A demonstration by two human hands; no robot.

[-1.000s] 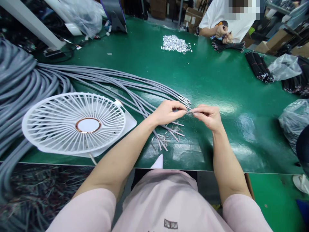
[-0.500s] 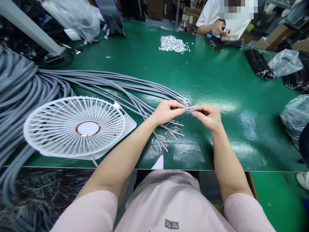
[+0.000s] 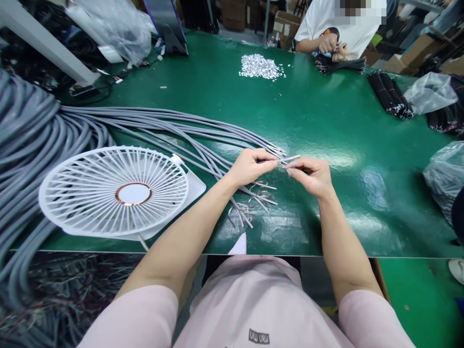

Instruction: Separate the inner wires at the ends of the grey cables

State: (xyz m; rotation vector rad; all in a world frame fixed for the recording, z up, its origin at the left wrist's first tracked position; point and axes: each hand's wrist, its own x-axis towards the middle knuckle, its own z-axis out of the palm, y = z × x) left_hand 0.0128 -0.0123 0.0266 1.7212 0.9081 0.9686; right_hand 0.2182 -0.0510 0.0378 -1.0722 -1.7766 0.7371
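My left hand (image 3: pixel 250 168) pinches a grey cable near its stripped end, and the pale inner core (image 3: pixel 290 158) points right past my fingertips. Just to the right, my right hand (image 3: pixel 312 175) has thumb and fingers pinched together at fine loose wire strands (image 3: pixel 282 165) below the core; what exactly it grips is too small to make out. Several grey cables (image 3: pixel 188 122) run from the left towards my hands. Below my left hand lie more stripped ends (image 3: pixel 266 199) with pale cores and curled bare strands.
A white round fan (image 3: pixel 112 193) lies at the left beside a big coil of grey cable (image 3: pixel 21 140). Silvery scraps (image 3: pixel 259 66) are heaped on the green table (image 3: pixel 217 77). Across it, a person's hands work over black wire bundles (image 3: pixel 340 65). Plastic bags (image 3: pixel 447 174) lie right.
My right fingers have moved slightly down off the pale core, whose tip now shows free above them. My left hand has hardly moved.
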